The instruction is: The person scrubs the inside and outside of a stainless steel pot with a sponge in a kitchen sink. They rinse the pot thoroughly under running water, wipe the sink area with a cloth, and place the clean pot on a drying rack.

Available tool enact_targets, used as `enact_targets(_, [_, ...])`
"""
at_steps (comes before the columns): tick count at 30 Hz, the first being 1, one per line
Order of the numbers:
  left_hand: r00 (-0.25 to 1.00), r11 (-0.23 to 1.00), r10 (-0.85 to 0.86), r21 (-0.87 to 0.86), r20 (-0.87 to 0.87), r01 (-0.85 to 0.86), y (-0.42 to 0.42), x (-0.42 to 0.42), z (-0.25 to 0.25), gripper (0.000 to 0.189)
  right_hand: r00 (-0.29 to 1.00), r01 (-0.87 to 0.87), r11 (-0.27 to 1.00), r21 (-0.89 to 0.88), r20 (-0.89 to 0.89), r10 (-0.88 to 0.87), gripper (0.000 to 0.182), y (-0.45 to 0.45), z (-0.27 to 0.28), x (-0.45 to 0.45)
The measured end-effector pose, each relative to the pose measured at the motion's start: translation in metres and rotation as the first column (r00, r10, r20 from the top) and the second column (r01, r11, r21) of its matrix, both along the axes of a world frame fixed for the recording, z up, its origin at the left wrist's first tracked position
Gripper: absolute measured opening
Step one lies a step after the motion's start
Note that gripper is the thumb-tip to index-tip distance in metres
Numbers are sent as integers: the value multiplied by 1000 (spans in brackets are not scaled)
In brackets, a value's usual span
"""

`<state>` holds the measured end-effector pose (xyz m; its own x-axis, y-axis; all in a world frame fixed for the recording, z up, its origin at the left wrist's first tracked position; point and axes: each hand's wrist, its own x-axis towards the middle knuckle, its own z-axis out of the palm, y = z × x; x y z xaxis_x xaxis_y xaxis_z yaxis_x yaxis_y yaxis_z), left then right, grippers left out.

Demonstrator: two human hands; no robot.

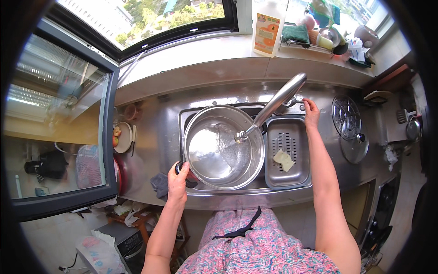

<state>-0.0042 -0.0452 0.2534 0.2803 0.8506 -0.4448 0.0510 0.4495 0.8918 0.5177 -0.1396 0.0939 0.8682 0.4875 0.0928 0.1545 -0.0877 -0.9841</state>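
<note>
A large stainless steel pot (pixel 256 161) sits over the left part of the sink, with rippled clear water inside. My left hand (pixel 178 181) grips the black side handle (pixel 179 167) of the pot. The tall metal faucet (pixel 280 99) leans over, its nozzle (pixel 241 137) above the pot's interior. At the faucet's base, my right hand (pixel 311 111) pinches the end of the lever (pixel 298 101). To the pot's right, a slotted metal drain basket (pixel 287 178) holds a pale yellow sponge or cloth (pixel 284 160).
Glass lids (pixel 354 147) lie on the steel counter at right. A grey cloth (pixel 159 185) lies left of the sink. Farther left are a plate (pixel 124 142), a knife (pixel 133 138) and an open window sash (pixel 111 137). A large bottle (pixel 267 34) stands on the sill.
</note>
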Motion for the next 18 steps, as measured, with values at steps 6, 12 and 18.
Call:
enact_targets(6, [1000,1000,-3,31,-5,3,-4,4,3,21,927,285,940,-186,-196,-319,25,-8,-5,-23])
enact_targets(12, [999,996,-20,85,-35,23,-4,3,4,18,755,-476,877,-67,-543,368,21,-5,54,-165])
enact_targets(18, [999,998,-38,41,-20,39,-3,4,10,17,635,-734,658,-171,-517,574,18,44,-15,-260])
